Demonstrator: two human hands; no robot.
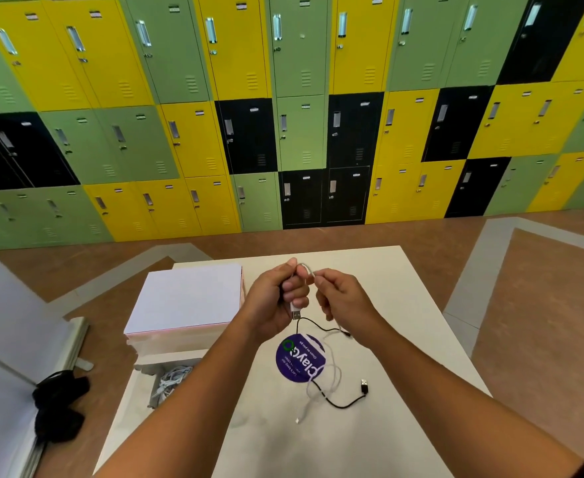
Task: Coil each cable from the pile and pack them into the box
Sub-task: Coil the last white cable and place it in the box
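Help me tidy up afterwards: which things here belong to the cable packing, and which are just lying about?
Job: white cable in left hand and right hand; black cable; box holding coiled cables.
Lying about: purple sticker; white slab; black bundle on floor; lockers.

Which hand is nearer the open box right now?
Left. The left hand grips the white cable just right of and beyond the box; the right hand pinches the same cable farther right, past the left hand.
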